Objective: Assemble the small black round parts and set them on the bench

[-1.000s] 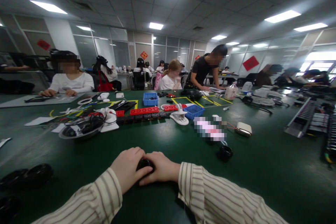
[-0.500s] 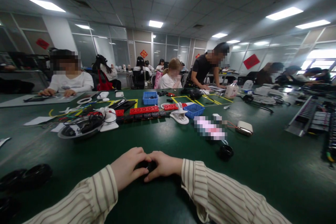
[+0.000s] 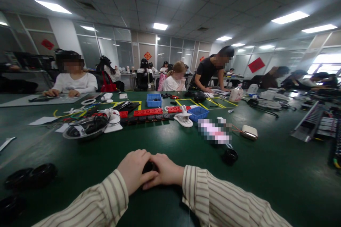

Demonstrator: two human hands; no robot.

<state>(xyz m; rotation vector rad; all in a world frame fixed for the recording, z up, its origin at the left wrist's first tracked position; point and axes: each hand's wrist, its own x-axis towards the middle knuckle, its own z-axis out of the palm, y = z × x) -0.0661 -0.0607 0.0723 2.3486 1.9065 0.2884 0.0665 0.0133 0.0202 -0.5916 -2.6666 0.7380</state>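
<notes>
My left hand (image 3: 135, 167) and my right hand (image 3: 166, 171) meet over the table in front of me, fingers curled and thumbs touching or overlapping. Between them they grip a dark, glossy black thing (image 3: 148, 167). Most of it is covered by my fingers, so its full shape cannot be made out. Similar-looking black rings (image 3: 42, 173) lie on the left of the table, with another black ring (image 3: 12, 207) nearer me. To the right of my hands sits a single black ring (image 3: 230, 156).
Beyond my hands stand a clear bowl of dark cables (image 3: 85, 135), a red-and-black strip (image 3: 149, 113), a white clip (image 3: 183, 117) and blue bins (image 3: 153, 100). A cream-coloured device (image 3: 249, 132) lies to the right. Co-workers sit and stand across the green table (image 3: 266, 173).
My hands have drawn closer together around the black thing, the left moving a little to the right. The camera view has shifted slightly.
</notes>
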